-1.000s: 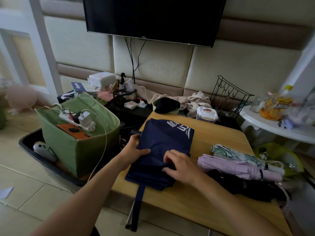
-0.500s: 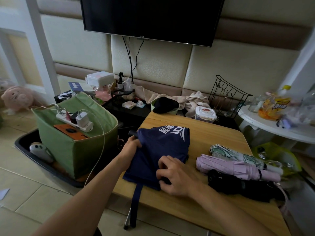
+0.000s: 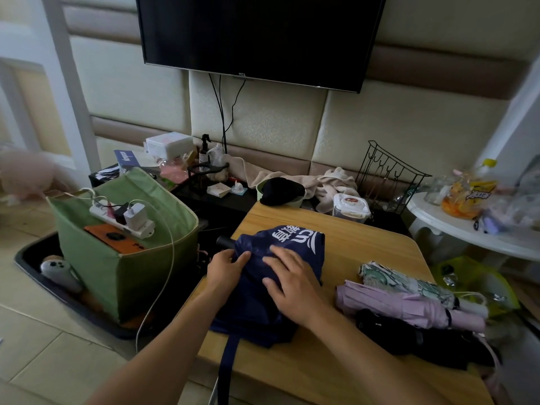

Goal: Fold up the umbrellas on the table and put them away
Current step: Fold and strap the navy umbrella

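Note:
A navy umbrella (image 3: 304, 244) with white lettering lies collapsed on the wooden table (image 3: 365, 249). Its black handle (image 3: 225, 242) sticks out over the table's left edge, and its strap (image 3: 229, 355) hangs off the front. My left hand (image 3: 226, 268) grips the umbrella's left side just below the handle, thumb on the fabric. With fingers spread, my right hand (image 3: 292, 283) presses flat on the middle of the canopy. To the right lie three folded umbrellas side by side: a green-patterned one (image 3: 409, 283), a pink one (image 3: 409, 306) and a black one (image 3: 409, 337).
A green fabric bin (image 3: 122, 276) with a power strip (image 3: 122, 220) and an orange phone on top stands on the floor to the left, in a black tray. A wipes tub (image 3: 350, 204), a wire rack (image 3: 388, 176) and a white side table (image 3: 479, 238) are behind and right.
My right hand has slid from the canopy's lower part up to its middle, fingers now spread flat. The fabric is bunched closer round the shaft. My left hand stays by the handle.

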The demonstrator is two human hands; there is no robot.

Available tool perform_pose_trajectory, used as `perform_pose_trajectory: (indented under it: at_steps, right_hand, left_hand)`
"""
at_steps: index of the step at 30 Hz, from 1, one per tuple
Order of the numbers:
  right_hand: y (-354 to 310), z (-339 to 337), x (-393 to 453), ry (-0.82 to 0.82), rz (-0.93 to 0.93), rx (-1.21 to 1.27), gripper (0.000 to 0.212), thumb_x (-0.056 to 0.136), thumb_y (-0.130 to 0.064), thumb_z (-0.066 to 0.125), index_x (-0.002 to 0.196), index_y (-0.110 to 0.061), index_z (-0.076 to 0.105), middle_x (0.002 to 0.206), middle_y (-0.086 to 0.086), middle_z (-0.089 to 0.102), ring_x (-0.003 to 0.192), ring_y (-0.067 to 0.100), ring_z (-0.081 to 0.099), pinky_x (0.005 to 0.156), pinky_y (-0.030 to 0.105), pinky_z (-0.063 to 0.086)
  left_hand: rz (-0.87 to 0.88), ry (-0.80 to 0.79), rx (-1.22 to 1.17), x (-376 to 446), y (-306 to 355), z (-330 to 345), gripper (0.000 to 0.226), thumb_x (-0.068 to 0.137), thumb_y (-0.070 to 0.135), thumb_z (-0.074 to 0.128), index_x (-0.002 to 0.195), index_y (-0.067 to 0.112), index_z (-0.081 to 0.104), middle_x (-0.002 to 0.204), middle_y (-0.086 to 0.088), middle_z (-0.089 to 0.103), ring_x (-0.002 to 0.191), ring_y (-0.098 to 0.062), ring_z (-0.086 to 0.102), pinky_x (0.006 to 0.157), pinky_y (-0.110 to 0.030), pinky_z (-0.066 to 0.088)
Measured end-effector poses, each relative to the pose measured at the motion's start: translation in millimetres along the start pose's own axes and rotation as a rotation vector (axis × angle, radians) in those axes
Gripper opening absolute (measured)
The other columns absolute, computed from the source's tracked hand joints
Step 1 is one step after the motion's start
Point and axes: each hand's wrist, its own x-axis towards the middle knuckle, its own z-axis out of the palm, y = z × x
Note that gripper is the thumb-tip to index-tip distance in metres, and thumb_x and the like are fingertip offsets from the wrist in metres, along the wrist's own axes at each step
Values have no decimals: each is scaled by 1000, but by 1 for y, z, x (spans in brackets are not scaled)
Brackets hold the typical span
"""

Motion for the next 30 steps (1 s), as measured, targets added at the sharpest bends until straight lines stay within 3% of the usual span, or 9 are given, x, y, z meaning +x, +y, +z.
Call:
perform_pose_trajectory:
  at_steps: [3,6,8,13,18,21,25,28,30]
  right_hand:
    - [4,6,10,-162,125,-62,70,102,-61,17,165,-30,17,174,-5,3,159,13,-6,128,38,-4]
    - [12,15,12,-305,218,-71,65,109,-56,25,165,-35,2,173,-8,-4,159,13,-8,128,48,-5]
    - [16,22,10,-337,231,-114,69,108,-58,26,164,-36,-7,173,-9,-12,159,14,-12,127,50,-6]
    - [17,34,5,-356,230,-174,95,93,-82,25,160,-35,-23,166,-9,-33,154,16,-28,122,53,-21]
    - [16,37,2,-361,227,-161,107,85,-91,26,159,-34,-25,165,-7,-36,152,17,-34,120,52,-25]
    - [15,35,4,-392,212,-197,107,87,-88,30,161,-30,-21,164,-4,-37,152,18,-34,122,53,-21]
    - [18,24,8,-381,204,6,96,96,-59,53,164,-27,-8,172,-4,-18,158,16,-16,127,49,-9]
    - [31,8,16,-272,312,413,66,94,-21,60,157,-21,41,165,-4,34,154,14,27,126,34,20]
    - [40,-4,19,-97,459,614,40,93,-3,56,127,-17,72,139,-6,63,136,12,53,114,27,38]
  left_hand:
    - [-30,-2,9,2,1,2,34,93,44,68,77,14,64,74,-1,68,71,-18,64,61,-31,46]
    - [-44,21,25,7,-3,4,49,83,57,71,101,11,64,91,2,70,87,-18,68,70,-32,52]
    - [-18,21,38,4,1,5,52,86,43,75,117,8,50,103,1,61,95,-18,62,76,-31,45]
    - [287,-43,261,-5,3,11,56,90,9,69,133,11,34,129,-12,51,113,-31,58,83,-28,43]
    - [650,57,788,-14,6,12,56,87,20,67,138,22,46,145,-6,38,132,-27,39,106,-40,42]
    - [759,-160,800,-24,7,25,46,102,24,50,147,24,45,161,0,31,152,-20,20,123,-40,26]
    - [731,-285,787,-28,-9,31,56,110,33,28,162,32,9,170,4,2,156,-12,-8,127,-34,-1]
    - [693,-338,836,-28,-24,33,65,106,55,12,159,30,-16,166,6,-23,150,-8,-28,127,-37,-8]
    - [694,-323,912,-31,-31,38,77,94,70,-10,158,28,-20,164,2,-30,150,-13,-31,126,-39,-11]
